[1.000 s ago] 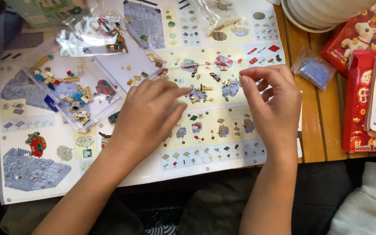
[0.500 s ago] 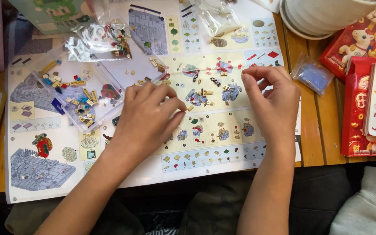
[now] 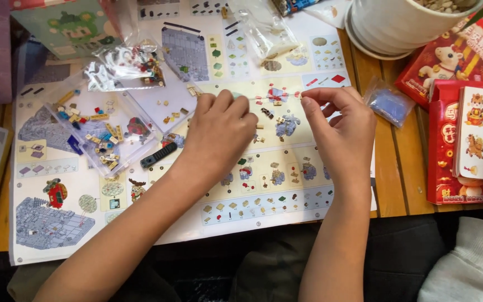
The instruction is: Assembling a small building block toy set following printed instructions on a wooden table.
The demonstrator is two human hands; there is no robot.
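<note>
Both hands [image 3: 286, 126] over instruction sheet [image 3: 286, 184], fingertips pinching tiny pieces

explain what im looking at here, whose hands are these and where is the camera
The camera sits on a person's head and looks down, so the two bare arms coming up from the bottom edge are that person's own. The left hand and right hand meet over a large printed instruction sheet spread on a wooden table. Their fingertips pinch something very small between them; it is too tiny to identify. Left of the hands, a clear plastic tray holds small coloured building bricks, with a black brick tool beside it. Clear plastic bags lie further back. To the right are red printed boxes and a white pot. A grey sleeve at bottom right belongs to someone else.
</note>
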